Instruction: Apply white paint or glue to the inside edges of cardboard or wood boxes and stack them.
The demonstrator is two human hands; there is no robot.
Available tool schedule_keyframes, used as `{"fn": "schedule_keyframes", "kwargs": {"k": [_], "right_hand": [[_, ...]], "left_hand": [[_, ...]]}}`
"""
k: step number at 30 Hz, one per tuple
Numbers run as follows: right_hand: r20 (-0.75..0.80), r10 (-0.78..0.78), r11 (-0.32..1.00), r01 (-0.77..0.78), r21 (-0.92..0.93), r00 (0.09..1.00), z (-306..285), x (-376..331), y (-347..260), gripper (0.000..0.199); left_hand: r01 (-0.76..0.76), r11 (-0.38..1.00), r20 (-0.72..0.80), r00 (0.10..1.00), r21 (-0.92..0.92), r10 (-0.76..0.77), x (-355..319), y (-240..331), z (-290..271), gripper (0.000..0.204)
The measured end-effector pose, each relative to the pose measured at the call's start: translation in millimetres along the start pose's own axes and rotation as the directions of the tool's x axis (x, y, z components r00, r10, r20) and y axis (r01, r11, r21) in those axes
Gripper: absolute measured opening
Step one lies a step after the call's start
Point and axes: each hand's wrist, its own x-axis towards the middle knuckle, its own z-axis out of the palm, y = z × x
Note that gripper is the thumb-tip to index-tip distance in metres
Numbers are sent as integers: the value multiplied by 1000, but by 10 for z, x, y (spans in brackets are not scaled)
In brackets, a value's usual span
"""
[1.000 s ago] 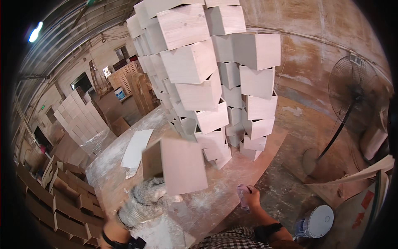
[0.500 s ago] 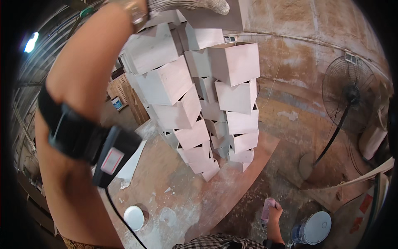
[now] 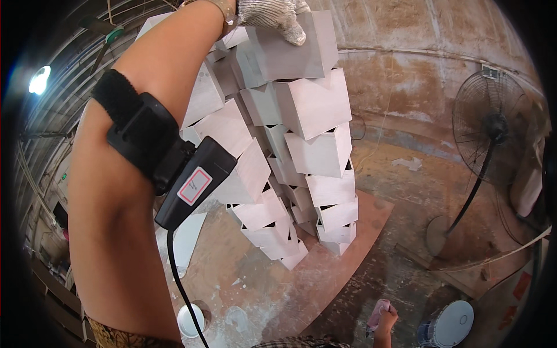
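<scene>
A lamp (image 3: 40, 80) glows; a fan (image 3: 496, 123) stands near a stained wall (image 3: 400, 75).

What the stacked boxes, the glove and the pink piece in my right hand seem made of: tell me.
Stacked boxes: probably wood or board, pale matte finish; flat faces, crisp edges.
Glove: likely knitted yarn, grey-white, dull; ribbed texture shows.
Pink piece: perhaps cloth or abrasive paper, dull, with an uneven outline; too small to settle.

box stacks (image 3: 319, 110) blocking, room toward fan (image 3: 496, 124)
</scene>
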Motion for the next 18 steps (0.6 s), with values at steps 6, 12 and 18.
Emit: {"fn": "schedule_keyframes", "kwargs": {"k": [6,12,18], "right_hand": [[57,-19,998,15,63,998,200,-101,-174,30],[40,24,999,-23,-34,999,156,-71,-129,26],[30,40,998,-39,-50,999,82,58,53,24]], "left_hand": [[5,994,-102,995,108,7,30,-86,35,31],[7,946,-141,989,323,41,-15,-15,32,33],[0,948,-329,938,318,110,-226,14,68,32]]}}
